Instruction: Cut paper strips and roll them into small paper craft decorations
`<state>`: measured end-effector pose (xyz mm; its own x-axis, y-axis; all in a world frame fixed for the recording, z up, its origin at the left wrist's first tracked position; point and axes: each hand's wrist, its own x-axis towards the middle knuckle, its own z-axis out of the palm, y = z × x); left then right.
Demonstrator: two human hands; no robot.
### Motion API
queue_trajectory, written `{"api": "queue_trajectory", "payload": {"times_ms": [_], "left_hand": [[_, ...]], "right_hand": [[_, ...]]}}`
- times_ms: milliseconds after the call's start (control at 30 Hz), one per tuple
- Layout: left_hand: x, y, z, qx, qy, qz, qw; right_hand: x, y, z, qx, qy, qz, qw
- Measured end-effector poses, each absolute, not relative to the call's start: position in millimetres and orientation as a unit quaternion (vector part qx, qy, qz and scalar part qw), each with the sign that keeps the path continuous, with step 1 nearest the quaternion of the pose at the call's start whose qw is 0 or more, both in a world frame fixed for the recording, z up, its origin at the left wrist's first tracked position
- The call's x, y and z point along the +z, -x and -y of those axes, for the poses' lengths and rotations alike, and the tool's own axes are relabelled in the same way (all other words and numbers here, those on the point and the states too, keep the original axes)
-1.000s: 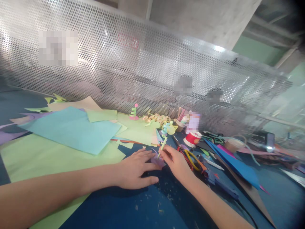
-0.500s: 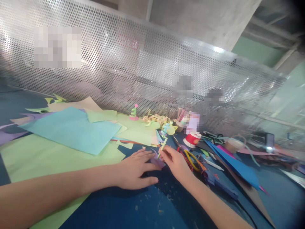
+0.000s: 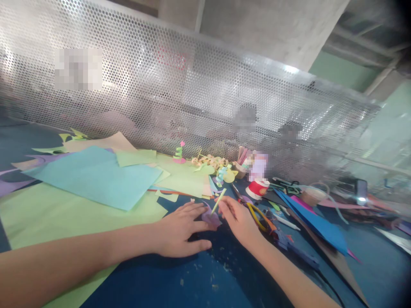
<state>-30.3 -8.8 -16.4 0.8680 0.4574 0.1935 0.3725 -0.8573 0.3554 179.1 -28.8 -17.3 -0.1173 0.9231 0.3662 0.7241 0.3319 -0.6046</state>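
My left hand (image 3: 183,229) lies palm down on the blue table, fingers spread, its fingertips at a small purple paper piece (image 3: 210,218). A thin pale green stick (image 3: 218,202), perhaps rolled paper, stands tilted with its lower end on that purple piece. My right hand (image 3: 239,218) has its thumb and fingers bent together at the side of the stick, pinching it near the middle. Behind the hands stand a blue paper spiral (image 3: 221,174) and a green paper spiral (image 3: 178,153) on a pink base with a pink top.
Large green paper (image 3: 138,209) and a blue sheet (image 3: 96,177) cover the left side. On the right are yellow-handled pliers (image 3: 257,217), a blue corded tool (image 3: 297,250), a red and white cup (image 3: 257,188) and blue sheets (image 3: 317,218). A perforated metal screen (image 3: 144,85) closes the back.
My right hand has shifted slightly right, so more of the stick shows. The purple piece is more visible. My left hand has barely moved.
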Motion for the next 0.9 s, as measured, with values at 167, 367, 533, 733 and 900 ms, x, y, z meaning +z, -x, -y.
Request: {"api": "queue_trajectory", "payload": {"times_ms": [167, 367, 533, 733, 900], "left_hand": [[-13, 30, 10, 0.130, -0.955, -0.217, 0.156], [-12, 30, 12, 0.131, -0.952, -0.226, 0.160], [-11, 29, 14, 0.129, -0.949, -0.239, 0.161], [-9, 29, 15, 0.123, -0.949, -0.240, 0.161], [-10, 29, 15, 0.125, -0.949, -0.239, 0.161]], "right_hand": [[16, -194, 34, 0.046, 0.595, 0.726, 0.343], [63, -286, 26, -0.048, 0.749, 0.652, 0.107], [30, -355, 27, 0.010, 0.767, 0.641, 0.023], [8, -371, 34, 0.019, 0.753, 0.658, 0.008], [36, -380, 29, -0.049, 0.781, 0.623, 0.010]]}}
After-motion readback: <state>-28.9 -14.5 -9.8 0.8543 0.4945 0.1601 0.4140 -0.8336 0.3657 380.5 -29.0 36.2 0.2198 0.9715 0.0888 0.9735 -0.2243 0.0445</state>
